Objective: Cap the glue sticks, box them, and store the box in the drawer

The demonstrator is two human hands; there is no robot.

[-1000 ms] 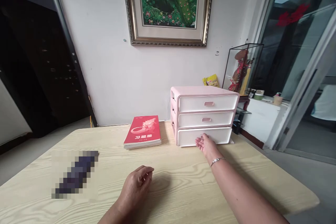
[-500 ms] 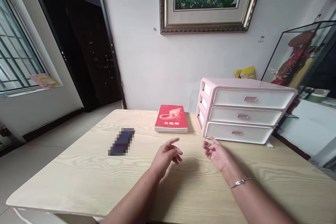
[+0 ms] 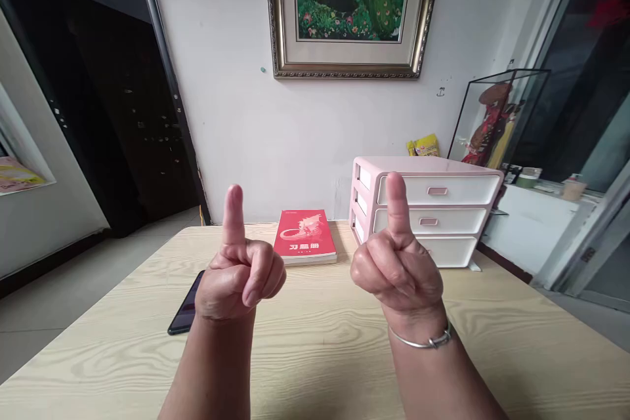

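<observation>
My left hand [image 3: 239, 275] and my right hand [image 3: 398, 266] are both raised above the wooden table [image 3: 319, 341], each in a fist with the thumb sticking straight up. Neither holds anything. A silver bracelet [image 3: 420, 340] circles my right wrist. Behind the hands, a red book [image 3: 305, 244] lies flat on the table. A pink three-drawer organiser [image 3: 433, 207] with all drawers closed stands to the book's right. A dark phone [image 3: 186, 305] lies on the table, partly hidden behind my left hand.
A framed peacock picture [image 3: 352, 6] hangs on the white wall. A glass display case [image 3: 497, 118] with a figurine stands at the right beside a white cabinet [image 3: 522, 210]. A dark doorway [image 3: 113, 98] opens at the left.
Both hands have lifted off the table and closed into thumbs-up fists. The right hand had earlier been at the bottom drawer and has drawn back. The view has shifted.
</observation>
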